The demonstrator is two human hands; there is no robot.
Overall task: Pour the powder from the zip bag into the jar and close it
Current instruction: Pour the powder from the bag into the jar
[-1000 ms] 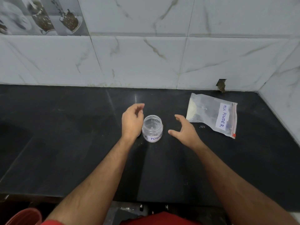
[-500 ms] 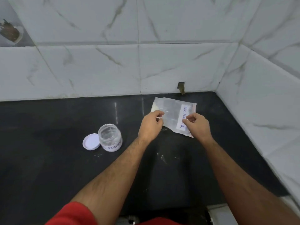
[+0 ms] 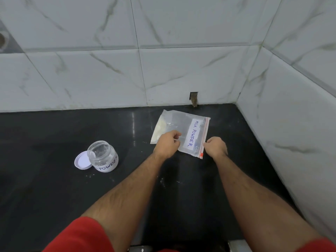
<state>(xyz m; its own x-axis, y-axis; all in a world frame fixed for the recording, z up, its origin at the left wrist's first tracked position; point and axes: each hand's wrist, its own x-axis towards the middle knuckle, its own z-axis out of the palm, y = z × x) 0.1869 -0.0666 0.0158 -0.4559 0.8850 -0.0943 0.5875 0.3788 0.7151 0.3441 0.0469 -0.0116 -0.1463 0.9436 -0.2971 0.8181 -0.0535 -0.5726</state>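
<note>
A clear zip bag (image 3: 183, 124) labelled MILK POWDER lies flat on the black counter, with pale powder gathered at its far left end. My left hand (image 3: 168, 143) pinches the bag's near edge beside the label. My right hand (image 3: 215, 147) pinches the red zip strip at the bag's near right corner. The small clear jar (image 3: 102, 156), labelled POWDER, stands open on the counter to the left, apart from both hands. Its white lid (image 3: 82, 160) lies flat against the jar's left side.
The black counter (image 3: 54, 188) ends at white tiled walls (image 3: 181, 70) behind and on the right, forming a corner. A small notch (image 3: 194, 99) sits in the back wall just behind the bag. A few white specks of powder (image 3: 163, 180) lie between my forearms.
One second ago my hands were on either side of the jar. They have moved right onto the bag and now pinch its near edge; the lid lies beside the open jar.
</note>
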